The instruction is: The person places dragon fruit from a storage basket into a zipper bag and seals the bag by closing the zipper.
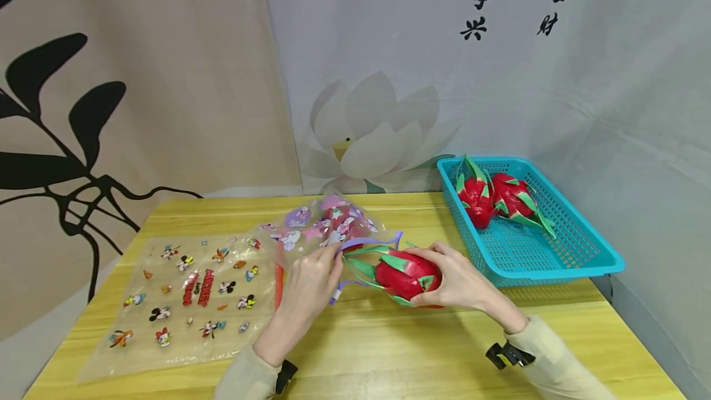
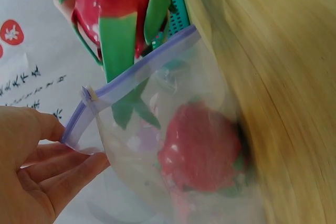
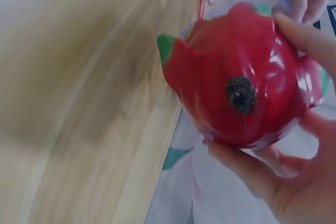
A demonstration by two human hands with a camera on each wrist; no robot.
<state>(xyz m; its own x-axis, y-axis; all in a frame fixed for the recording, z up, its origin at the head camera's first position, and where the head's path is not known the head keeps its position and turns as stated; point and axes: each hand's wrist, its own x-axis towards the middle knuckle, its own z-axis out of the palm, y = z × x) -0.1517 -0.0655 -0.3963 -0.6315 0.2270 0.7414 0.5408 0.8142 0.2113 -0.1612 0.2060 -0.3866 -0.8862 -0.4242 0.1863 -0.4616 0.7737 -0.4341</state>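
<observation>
My right hand [image 1: 457,276] grips a red dragon fruit [image 1: 408,273] with green leaf tips, fingers and thumb curled round its blunt end. The fruit's leaves point left into the mouth of a clear zip bag [image 1: 300,227] with purple cartoon prints. At that mouth my left hand [image 1: 312,279] pinches the purple zip edge [image 2: 142,65], holding the bag open. Another dragon fruit [image 2: 202,148] lies inside the bag, seen through the plastic. In the right wrist view, the held fruit [image 3: 247,77] shows its dark round end.
A blue plastic basket [image 1: 555,273] at the right holds two dragon fruits [image 1: 513,196]. Flat on the left of the wooden table [image 1: 389,357] lies a clear bag [image 1: 189,326] with cartoon prints and a red zip edge. A printed cloth [image 1: 361,29] hangs behind.
</observation>
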